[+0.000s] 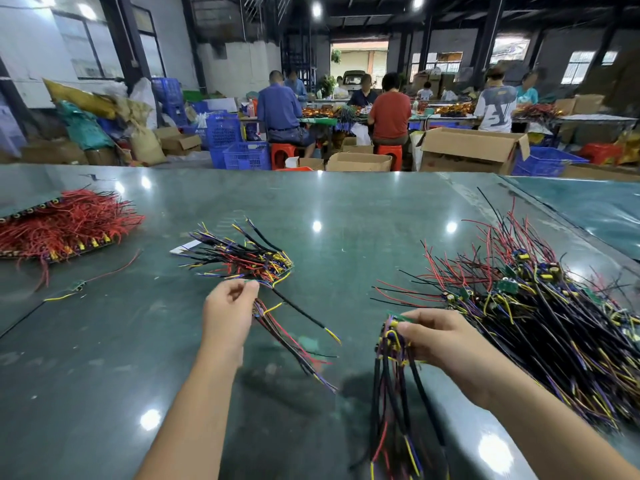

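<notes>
— Left hand [228, 306]?
— Raised just above the green worktop [346, 209]. Fingers [247, 287] curled, tips and thumb pinching the top edge of a small wired board [281, 330]. Red, black, yellow and purple leads trailing from it, slanting down toward the right hand.

— Right hand [433, 336]?
— Fingers [420, 318] wrapped round a bundle of boards [393, 336], thumb pressed across the front. Thick black sleeved leads hanging from the bundle toward the camera, with red and yellow ends among them.

— Just ahead of the left fingers?
— Small stack of wired boards [242, 254] lying flat, almost touching the fingertips, leads fanned out to the left. White paper slip [183, 247] peeking out at its far-left side.

— Right of the right fingers?
— Large loose heap of boards [536, 306], just beside the knuckles, tangled leads pointing every way, spreading out to the worktop's right edge.

— Farther out?
— Well left of the left fingers, a lone board [78, 285] with one red and one yellow lead. Beyond that, a panel of red wires [65, 223], bristling thickly. Past the worktop's far edge, seated people [389, 114] at other tables, blue crates [247, 155] and open cardboard boxes [471, 150] on the floor.
</notes>
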Demonstrator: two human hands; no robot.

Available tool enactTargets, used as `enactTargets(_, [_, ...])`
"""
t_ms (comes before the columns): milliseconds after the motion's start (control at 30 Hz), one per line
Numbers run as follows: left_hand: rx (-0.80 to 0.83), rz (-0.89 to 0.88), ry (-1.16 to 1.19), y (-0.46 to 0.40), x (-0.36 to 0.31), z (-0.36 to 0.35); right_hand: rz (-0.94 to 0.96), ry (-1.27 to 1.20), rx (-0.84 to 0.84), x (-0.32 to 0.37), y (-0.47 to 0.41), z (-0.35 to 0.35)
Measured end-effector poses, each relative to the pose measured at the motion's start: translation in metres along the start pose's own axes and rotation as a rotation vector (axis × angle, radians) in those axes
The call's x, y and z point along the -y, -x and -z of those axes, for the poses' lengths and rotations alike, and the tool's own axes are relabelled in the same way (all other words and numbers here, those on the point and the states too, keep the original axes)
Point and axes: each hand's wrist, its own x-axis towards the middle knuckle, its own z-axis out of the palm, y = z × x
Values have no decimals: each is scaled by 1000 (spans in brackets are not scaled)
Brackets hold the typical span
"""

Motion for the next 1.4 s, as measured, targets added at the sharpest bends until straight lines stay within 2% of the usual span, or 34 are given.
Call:
enactTargets(133, [61, 43, 156, 9, -4, -7, -93, -2, -63, 0, -22, 0])
enactTargets(267, [-72, 4, 433, 13, -17, -4, -134, -47, -174, 12, -66, -6])
enactTargets(367, [-144, 50, 686, 12, -22, 2, -126, -258, -351, 28, -100, -17])
enactTargets(433, [-120, 86, 716, 13, -22, 2, -140, -457, -407, 33, -116, -30])
enactTargets(467, [-105, 106, 699, 14, -20, -1, -153, -445, -411, 32, -121, -37])
enactTargets(500, [-91, 128, 686, 16, -19, -3, -172, -313, -389, 28, -124, -42])
enactTargets(567, [-47, 167, 698, 19, -15, -9, -139, 107, -334, 17, -120, -53])
enactTargets(633, [3, 200, 708, 22, -10, -15, -19, 306, -262, 7, -106, -56])
enactTargets(700, [27, 235, 716, 26, -7, -21, 13, 198, -156, -2, -90, -46])
enactTargets(767, [29, 283, 727, 29, -5, -26, -77, -139, -52, -6, -72, -25])
enactTargets(833, [27, 317, 737, 31, -5, -28, -186, -467, -33, -10, -57, -3])
enactTargets(900, [50, 350, 744, 34, -6, -31, -246, -614, -63, -13, -44, 9])
enactTargets(967, [102, 432, 780, 40, -7, -37, -234, -627, -40, -20, -33, 7])
enactTargets(1067, [222, 630, 850, 58, -8, -48, -86, -544, 14, -33, -23, -8])
enactTargets(1167, [393, 734, 756, 78, -2, -59, 58, -442, 46, -36, -23, -21])
enactTargets(1267, [550, 699, 632, 87, 6, -63, 157, -374, 56, -35, -23, -25])
enactTargets(1400, [607, 534, 509, 87, 15, -65, 223, -173, 20, -37, -18, -22])
